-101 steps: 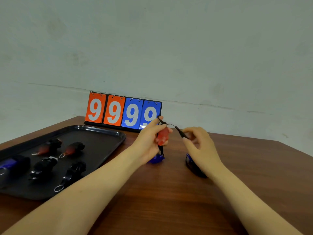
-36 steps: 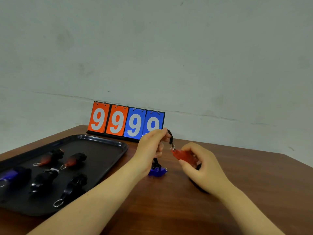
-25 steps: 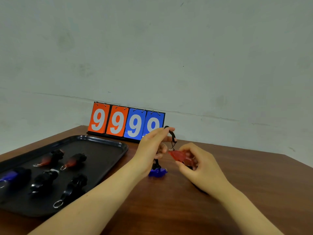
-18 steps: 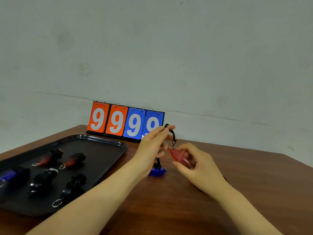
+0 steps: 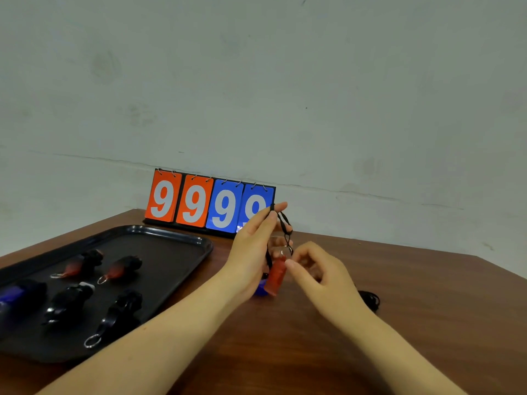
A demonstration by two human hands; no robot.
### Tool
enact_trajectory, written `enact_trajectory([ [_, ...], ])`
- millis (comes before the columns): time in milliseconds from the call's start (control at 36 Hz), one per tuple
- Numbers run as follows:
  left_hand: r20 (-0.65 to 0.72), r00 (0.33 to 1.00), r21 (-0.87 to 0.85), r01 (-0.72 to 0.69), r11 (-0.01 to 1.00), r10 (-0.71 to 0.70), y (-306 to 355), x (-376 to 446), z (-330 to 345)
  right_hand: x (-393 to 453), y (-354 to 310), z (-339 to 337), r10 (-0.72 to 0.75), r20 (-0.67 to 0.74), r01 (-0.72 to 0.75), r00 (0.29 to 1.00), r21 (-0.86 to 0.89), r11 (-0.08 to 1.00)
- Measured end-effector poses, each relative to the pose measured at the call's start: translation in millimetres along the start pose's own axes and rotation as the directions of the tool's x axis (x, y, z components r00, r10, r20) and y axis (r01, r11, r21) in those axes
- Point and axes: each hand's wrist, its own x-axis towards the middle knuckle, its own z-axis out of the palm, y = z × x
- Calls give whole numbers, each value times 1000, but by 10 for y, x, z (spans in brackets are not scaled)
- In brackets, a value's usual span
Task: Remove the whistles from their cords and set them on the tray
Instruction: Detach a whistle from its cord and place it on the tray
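- Cord (image 5: 281, 220): black, pinched high between the thumb and fingertips of my left hand (image 5: 252, 252), so that the red whistle (image 5: 275, 276) hangs free below it and its ring faces the other hand. I judge this lift is what keeps the clip reachable.
- Red whistle: hangs near the middle of the view, above the tabletop (image 5: 399, 323), with the split ring (image 5: 287, 248) at its 12 o'clock end. It is not yet off the cord as far as I can tell.
- Right hand (image 5: 322, 273): at 3 o'clock of the whistle, fingers curled, thumb tip touching the whistle's upper part just below the ring. Whether it truly pinches the ring or clip I cannot tell; the joint is too small.
- Left forearm: enters from 7 o'clock, wrist raised, palm turned toward the right hand. The right forearm enters from 5 o'clock, with the wrist lower.
- Blue whistle (image 5: 260, 289): on the tabletop behind the red one, mostly hidden by my left hand.
- Loose black cord (image 5: 370, 300): on the tabletop at 3 o'clock of the right hand, partly hidden by the wrist.
- Tray (image 5: 171, 243): black, at 9 o'clock of the hands, near enough for a short carry; it holds several whistles (image 5: 122, 267), black, red and blue.
- Scoreboard (image 5: 209, 202): stands at 12 o'clock by the wall and reads 9999.
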Motion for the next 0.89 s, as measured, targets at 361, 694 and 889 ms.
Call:
enact_trajectory([
  [361, 33, 999, 2, 4, 1000, -4, -43, 30, -5, 31, 16, -7, 121, -67, -119, 990, 28, 993],
  [694, 83, 994, 322, -95, 942, 72, -58, 31, -29, 22, -78, -21, 167, -112, -134, 980, 258, 957],
  [889, 214, 975, 410, -145, 901, 60, -53, 0, -20, 25, -91, -59, 213, -121, -152, 970, 385, 910],
])
